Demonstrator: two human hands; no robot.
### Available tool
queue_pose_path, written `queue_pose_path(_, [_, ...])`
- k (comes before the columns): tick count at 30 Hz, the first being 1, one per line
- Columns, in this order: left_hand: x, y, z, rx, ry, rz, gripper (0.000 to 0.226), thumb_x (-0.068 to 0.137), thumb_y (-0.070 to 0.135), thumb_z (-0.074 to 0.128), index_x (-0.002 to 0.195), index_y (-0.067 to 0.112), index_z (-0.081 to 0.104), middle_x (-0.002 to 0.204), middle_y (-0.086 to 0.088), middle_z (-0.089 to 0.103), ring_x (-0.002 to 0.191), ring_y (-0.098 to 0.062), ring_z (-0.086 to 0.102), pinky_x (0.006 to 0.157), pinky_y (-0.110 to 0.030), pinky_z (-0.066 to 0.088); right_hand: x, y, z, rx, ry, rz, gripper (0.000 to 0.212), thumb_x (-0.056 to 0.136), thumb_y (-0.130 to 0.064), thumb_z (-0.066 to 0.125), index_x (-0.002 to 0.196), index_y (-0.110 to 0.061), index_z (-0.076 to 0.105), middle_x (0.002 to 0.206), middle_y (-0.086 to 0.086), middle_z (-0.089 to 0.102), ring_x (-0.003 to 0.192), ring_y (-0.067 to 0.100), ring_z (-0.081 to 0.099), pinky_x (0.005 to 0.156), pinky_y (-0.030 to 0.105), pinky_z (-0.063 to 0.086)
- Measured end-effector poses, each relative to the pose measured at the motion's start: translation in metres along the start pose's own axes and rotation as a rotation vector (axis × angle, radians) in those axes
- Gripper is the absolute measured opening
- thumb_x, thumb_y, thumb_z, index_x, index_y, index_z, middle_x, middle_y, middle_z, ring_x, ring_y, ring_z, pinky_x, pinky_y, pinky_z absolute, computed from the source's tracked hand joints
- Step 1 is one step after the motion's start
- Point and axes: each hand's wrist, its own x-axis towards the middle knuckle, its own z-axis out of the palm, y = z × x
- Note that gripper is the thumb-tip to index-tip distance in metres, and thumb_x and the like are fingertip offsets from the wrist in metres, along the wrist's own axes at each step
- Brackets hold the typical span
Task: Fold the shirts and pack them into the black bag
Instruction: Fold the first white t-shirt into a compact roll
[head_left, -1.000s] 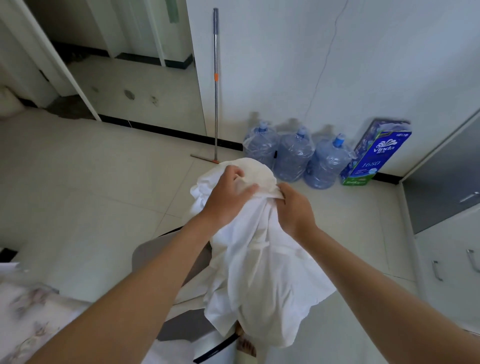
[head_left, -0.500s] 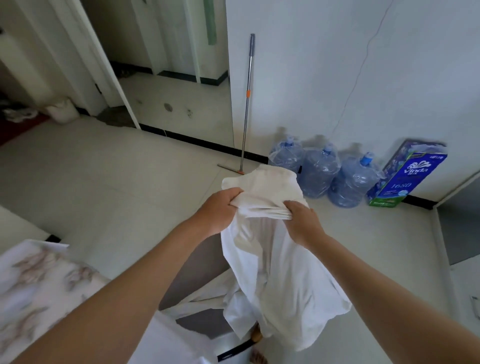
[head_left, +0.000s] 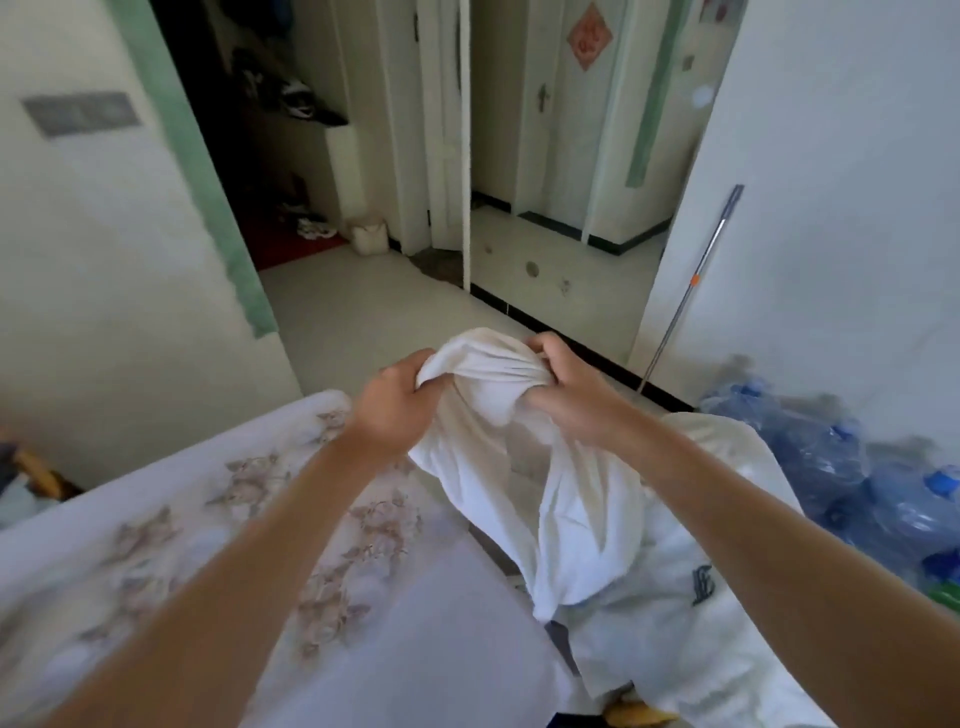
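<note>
Change of view: since half a second ago the camera has swung up and left. The dark doorway (head_left: 280, 156) and the hall beyond now fill the top, and the blue tissue box is gone from sight.
Change in the hold: the two hands sit closer together than before, and the cloth between them is bunched tighter.
Left hand (head_left: 395, 410): fingers curled, gripping the gathered top edge of the white shirt (head_left: 545, 493).
Right hand (head_left: 576, 395): also gripping that edge, at 3 o'clock of the left hand.
White shirt: held up in the air at centre, its body hanging toward 6 o'clock.
Second shirt (head_left: 701, 597): lies under it at 5 o'clock, a dark emblem showing.
Worktop (head_left: 208, 519): pale with a brownish flower print, spreading from 6 to 9 o'clock and taking more of the frame than before.
Water bottles (head_left: 831, 457): blue, blurred, on the floor (head_left: 363, 312) at 3 to 4 o'clock.
Mop handle (head_left: 691, 291): leans on the white wall at 2 o'clock.
Room: shoes (head_left: 311, 228) sit inside the doorway at 11 o'clock, and a door (head_left: 571, 130) with a red ornament stands at 12 to 1 o'clock.
</note>
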Motion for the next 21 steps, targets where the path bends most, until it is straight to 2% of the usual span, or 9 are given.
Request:
queue_pose_path(2, [-0.02,-0.035,-0.045,0.024,0.032,-0.111,0.028,0.091,0.046,0.047,0.096,0.025,0.065,0.092,0.001,0.069,0.091,-0.025,0.063,0.079,-0.037,0.051,0.013,-0.025,0.041,0.001,-0.097,-0.009,0.044,0.079,-0.022,0.06,0.12,-0.031,0.048,0.109,-0.007,0.06,0.098,0.013,0.059,0.077,0.03,0.047])
queue_pose_path(4, [-0.041,-0.074,-0.078,0.134,0.033,-0.236,0.034,0.088,0.052,0.043,0.097,0.028,0.064,0.097,0.0,0.069,0.095,-0.029,0.063,0.083,-0.04,0.051,0.027,-0.042,0.09,-0.076,-0.157,-0.015,0.042,0.076,-0.025,0.058,0.115,-0.033,0.046,0.107,-0.006,0.06,0.096,0.017,0.059,0.076,0.032,0.046])
queue_pose_path(7, [-0.073,-0.143,-0.101,0.328,0.043,-0.441,0.033,0.098,0.047,0.044,0.112,0.024,0.063,0.111,-0.007,0.067,0.104,-0.033,0.061,0.08,-0.036,0.045,0.043,-0.046,0.171,-0.234,-0.269,-0.076,0.034,0.086,-0.019,0.057,0.118,-0.028,0.048,0.113,0.0,0.062,0.102,0.024,0.059,0.077,0.031,0.042])
queue_pose_path(9, [-0.097,-0.19,-0.105,0.392,0.03,-0.549,0.033,0.098,0.04,0.045,0.118,0.02,0.062,0.117,-0.01,0.065,0.107,-0.033,0.06,0.081,-0.034,0.044,0.046,-0.039,0.218,-0.371,-0.396,-0.122,0.041,0.093,-0.022,0.056,0.133,-0.026,0.049,0.13,0.001,0.06,0.116,0.024,0.058,0.089,0.033,0.045])
queue_pose_path(11, [-0.121,-0.233,-0.105,0.441,-0.048,-0.658,0.032,0.095,0.027,0.047,0.123,0.021,0.06,0.124,-0.011,0.062,0.109,-0.032,0.058,0.087,-0.035,0.048,0.046,-0.024,0.251,-0.46,-0.513,-0.142,0.043,0.095,-0.028,0.057,0.137,-0.026,0.051,0.137,-0.001,0.058,0.123,0.022,0.056,0.099,0.038,0.046])
queue_pose_path(14, [-0.149,-0.271,-0.097,0.447,-0.162,-0.788,0.055,0.088,0.015,0.053,0.141,0.029,0.045,0.128,-0.01,0.057,0.116,-0.031,0.054,0.088,-0.038,0.05,0.05,0.009,0.277,-0.488,-0.625,-0.104,0.036,0.096,-0.027,0.055,0.132,-0.023,0.057,0.134,0.0,0.061,0.122,0.022,0.057,0.101,0.04,0.047])
queue_pose_path(17, [-0.152,-0.279,-0.078,0.483,-0.146,-0.728,0.062,0.089,0.018,0.054,0.145,0.036,0.038,0.14,-0.006,0.048,0.129,-0.029,0.042,0.103,-0.045,0.043,0.065,0.043,0.282,-0.508,-0.685,-0.025,0.04,0.096,-0.022,0.053,0.136,-0.021,0.057,0.139,-0.002,0.057,0.128,0.02,0.053,0.107,0.035,0.043])
queue_pose_path(19, [-0.14,-0.275,-0.059,0.469,-0.102,-0.592,0.05,0.092,0.023,0.056,0.139,0.038,0.048,0.145,0.003,0.047,0.133,-0.023,0.039,0.111,-0.042,0.035,0.076,0.06,0.283,-0.521,-0.681,0.004,0.044,0.094,-0.017,0.052,0.137,-0.02,0.057,0.142,-0.001,0.056,0.129,0.018,0.052,0.107,0.032,0.041])
queue_pose_path(21, [-0.122,-0.271,-0.033,0.398,-0.137,-0.495,0.04,0.094,0.029,0.059,0.132,0.038,0.056,0.144,0.007,0.047,0.133,-0.019,0.039,0.112,-0.04,0.032,0.087,0.078,0.288,-0.545,-0.694,0.045,0.051,0.091,-0.018,0.054,0.142,-0.022,0.051,0.145,-0.001,0.052,0.131,0.018,0.049,0.107,0.033,0.04])
